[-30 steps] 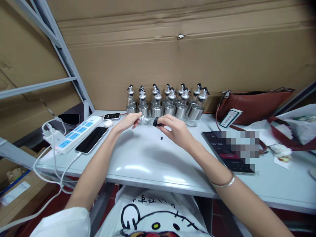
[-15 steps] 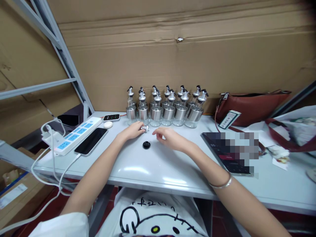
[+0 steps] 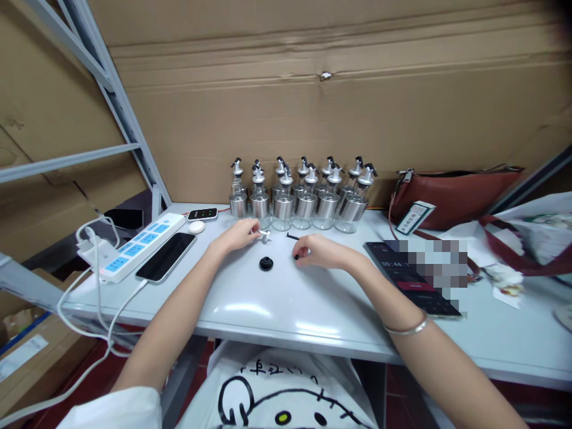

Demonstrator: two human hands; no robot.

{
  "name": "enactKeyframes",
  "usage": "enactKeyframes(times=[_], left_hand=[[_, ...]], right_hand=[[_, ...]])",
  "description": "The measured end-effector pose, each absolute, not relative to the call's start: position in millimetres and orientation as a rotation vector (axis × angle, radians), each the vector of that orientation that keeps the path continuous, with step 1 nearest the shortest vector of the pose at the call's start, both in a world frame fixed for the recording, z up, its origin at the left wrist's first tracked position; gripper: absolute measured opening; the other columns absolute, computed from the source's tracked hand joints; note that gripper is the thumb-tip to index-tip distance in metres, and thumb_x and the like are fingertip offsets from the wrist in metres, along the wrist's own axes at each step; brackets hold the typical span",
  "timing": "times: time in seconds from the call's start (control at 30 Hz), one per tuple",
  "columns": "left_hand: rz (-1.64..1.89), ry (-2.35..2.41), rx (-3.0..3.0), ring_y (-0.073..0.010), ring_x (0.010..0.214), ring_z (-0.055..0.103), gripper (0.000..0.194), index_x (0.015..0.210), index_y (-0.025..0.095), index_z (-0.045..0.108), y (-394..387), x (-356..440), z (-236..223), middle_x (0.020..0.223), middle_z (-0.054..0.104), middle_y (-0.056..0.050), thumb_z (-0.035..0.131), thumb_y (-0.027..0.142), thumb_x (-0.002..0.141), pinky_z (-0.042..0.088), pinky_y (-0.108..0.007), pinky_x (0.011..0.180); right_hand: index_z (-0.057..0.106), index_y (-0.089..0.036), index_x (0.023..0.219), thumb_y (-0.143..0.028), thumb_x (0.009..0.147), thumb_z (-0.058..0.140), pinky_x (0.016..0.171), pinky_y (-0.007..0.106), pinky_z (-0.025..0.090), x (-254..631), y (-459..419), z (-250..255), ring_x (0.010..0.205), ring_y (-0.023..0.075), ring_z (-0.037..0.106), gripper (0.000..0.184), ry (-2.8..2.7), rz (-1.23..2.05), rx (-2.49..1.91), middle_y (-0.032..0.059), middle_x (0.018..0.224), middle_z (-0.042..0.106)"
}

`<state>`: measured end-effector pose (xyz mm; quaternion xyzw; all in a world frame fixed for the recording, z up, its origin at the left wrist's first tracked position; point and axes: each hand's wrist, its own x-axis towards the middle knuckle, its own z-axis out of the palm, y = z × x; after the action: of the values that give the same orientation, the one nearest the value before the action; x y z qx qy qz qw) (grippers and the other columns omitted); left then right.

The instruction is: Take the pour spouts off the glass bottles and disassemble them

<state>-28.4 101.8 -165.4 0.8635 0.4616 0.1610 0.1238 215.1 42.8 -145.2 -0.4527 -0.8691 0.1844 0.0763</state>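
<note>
My left hand is closed, pinching a small silvery-white spout piece just above or on the table. My right hand is closed too, its fingertips around a small black part whose shape is mostly hidden. Just past its knuckles shows a thin black bent piece; I cannot tell whether it touches the fingers. Between the hands, on the table, lies a round black stopper. Behind them stand several glass bottles with steel bands and silver pourer tops.
To the left are a white power strip, a phone on a cable, a small black device and a round white object. A tablet and a brown bag occupy the right side. Cardboard backs the table.
My right hand has moved slightly right and its fingers have closed on a small black part. The thin black bent piece now shows beside it. My left hand stays nearly in place with the spout.
</note>
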Motion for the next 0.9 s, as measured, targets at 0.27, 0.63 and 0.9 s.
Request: enactKeyframes(times=[0.27,0.63,0.9], left_hand=[[0.422,1.317,2.515,-0.0181,0.076,0.055,0.018,0.083,0.016,0.057,105.0,-26.4,-170.4,0.086,0.063,-0.005,0.053,0.034,0.082,0.04,-0.026,0.066],[0.384,1.351,2.585,-0.0241,0.083,0.059,0.035,0.081,0.014,0.063,104.5,-27.4,-169.8,0.087,0.064,-0.011,0.034,0.03,0.092,0.042,-0.033,0.077],[0.421,1.321,2.545,-0.0225,0.092,0.058,0.029,0.105,0.015,0.06,102.6,-26.2,-172.1,0.105,0.064,-0.01,0.045,0.034,0.088,0.044,-0.032,0.082]], right_hand=[[0.069,-0.01,0.1,-0.004,0.081,0.046,0.09,0.036,0.045,233.7,68.4,-162.3,0.1,0.0241,0.061,0.03,-2.531,0.089,-1.271,0.0141,0.109,0.065],[0.07,-0.009,0.098,0.0,0.081,0.042,0.091,0.036,0.046,229.2,71.2,-175.0,0.103,0.0239,0.061,0.034,-2.628,0.063,-1.21,0.0154,0.111,0.065],[0.07,-0.009,0.093,0.002,0.079,0.042,0.089,0.035,0.047,229.9,72.6,-175.3,0.099,0.0231,0.062,0.033,-2.602,0.067,-1.21,0.0146,0.104,0.068]])
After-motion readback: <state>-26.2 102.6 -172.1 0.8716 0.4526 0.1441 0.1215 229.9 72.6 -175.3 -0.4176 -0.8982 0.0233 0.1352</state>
